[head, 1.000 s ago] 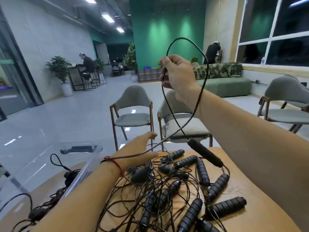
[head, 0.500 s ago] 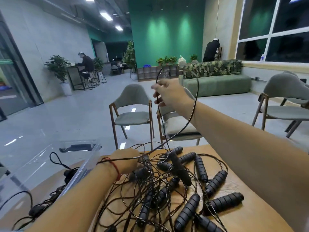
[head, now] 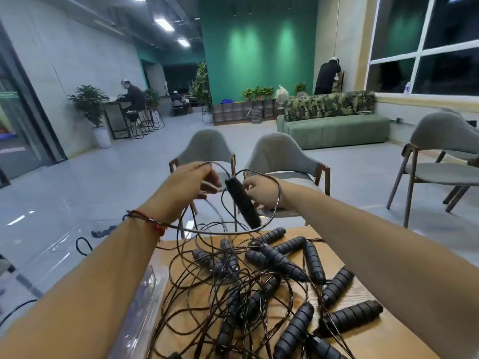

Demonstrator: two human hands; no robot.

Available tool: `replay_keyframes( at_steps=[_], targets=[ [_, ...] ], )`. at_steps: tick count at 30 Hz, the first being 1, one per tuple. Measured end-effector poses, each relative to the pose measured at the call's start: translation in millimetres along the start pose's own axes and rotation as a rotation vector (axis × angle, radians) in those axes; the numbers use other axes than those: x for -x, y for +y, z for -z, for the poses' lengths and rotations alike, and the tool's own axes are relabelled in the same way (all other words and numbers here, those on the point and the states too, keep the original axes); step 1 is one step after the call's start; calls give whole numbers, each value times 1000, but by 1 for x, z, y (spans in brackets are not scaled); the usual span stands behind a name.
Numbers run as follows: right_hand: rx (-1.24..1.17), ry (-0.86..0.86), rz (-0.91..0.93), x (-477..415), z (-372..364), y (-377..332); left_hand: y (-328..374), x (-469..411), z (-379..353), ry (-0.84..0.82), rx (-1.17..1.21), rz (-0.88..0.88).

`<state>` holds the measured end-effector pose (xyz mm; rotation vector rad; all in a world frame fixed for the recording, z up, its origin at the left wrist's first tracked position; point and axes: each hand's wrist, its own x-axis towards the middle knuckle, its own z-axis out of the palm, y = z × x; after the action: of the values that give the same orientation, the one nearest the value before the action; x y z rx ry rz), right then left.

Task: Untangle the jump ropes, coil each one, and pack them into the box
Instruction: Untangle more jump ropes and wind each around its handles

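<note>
Left hand (head: pixel 193 181): raised above the tabletop (head: pixel 404 340), fingers pinched shut on a thin loop of rope cord (head: pixel 277 200).
Right hand (head: pixel 261 193): raised just beside the left, fingers curled at the same cord loop; closed on it or only touching, cannot tell.
Lifted handle (head: pixel 242 203): black ribbed foam, hung tilted between the two hands, blurred.
Jump ropes (head: pixel 233 286): heaped in a snarl on the tabletop, cords crossed over and under the handles.
Handling, judged: cord thin, limp, slick-coated, apt to kink and snag; handles light, grippy, stiff; best taken by a handle, then cord fed out of the heap.
Count: about fourteen handles on the tabletop, some half hidden, plus one lifted; roughly seven ropes by that.
Clear box (head: pixel 59 252): left of the tabletop, one dark cord (head: pixel 83 246) seen through its wall.
</note>
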<state>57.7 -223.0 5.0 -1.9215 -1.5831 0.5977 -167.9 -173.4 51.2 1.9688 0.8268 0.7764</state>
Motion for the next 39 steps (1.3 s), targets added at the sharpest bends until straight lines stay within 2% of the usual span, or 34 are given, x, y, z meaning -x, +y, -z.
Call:
replay_keyframes(
  at_steps=[3,6,8,9,13,15,17,22,25,27,28,30,32,34,36,37,39],
  targets=[
    [116,-56,-65,2,2,14,18,-12,12,58,43,-33],
    [474,-311,-195,20,-19,37,20,-16,16,87,59,-6],
    [504,-418,-331,31,-44,56,9,-15,11,99,43,52],
    [489,-417,-385,35,-55,65,1,-14,7,100,35,86],
    [571,-264,-362,40,-76,82,-32,-11,-9,36,5,254],
    [438,-254,-344,41,-70,74,-42,-10,-14,7,24,336],
    [193,-217,-357,41,-54,66,-46,-9,-17,-1,64,371],
    [-112,-154,-206,41,3,46,-33,-22,-2,-9,351,197],
    [-412,58,-103,41,23,37,-39,-33,3,141,559,146],
    [-537,178,-76,39,27,35,-47,-34,-8,209,467,170],
    [-563,174,-69,37,26,35,-52,-32,-16,206,352,182],
    [-464,125,-81,39,21,34,-60,-29,-31,156,90,193],
    [-429,138,-134,37,16,38,-66,-31,-38,165,-6,167],
    [-429,210,-193,36,17,39,-66,-35,-35,235,48,172],
    [-221,282,-236,36,22,41,-65,-41,-25,362,138,175],
    [-160,292,-250,37,24,41,-65,-40,-21,415,176,148],
    [-204,252,-259,37,26,40,-68,-37,-17,433,174,23]
  ],
)
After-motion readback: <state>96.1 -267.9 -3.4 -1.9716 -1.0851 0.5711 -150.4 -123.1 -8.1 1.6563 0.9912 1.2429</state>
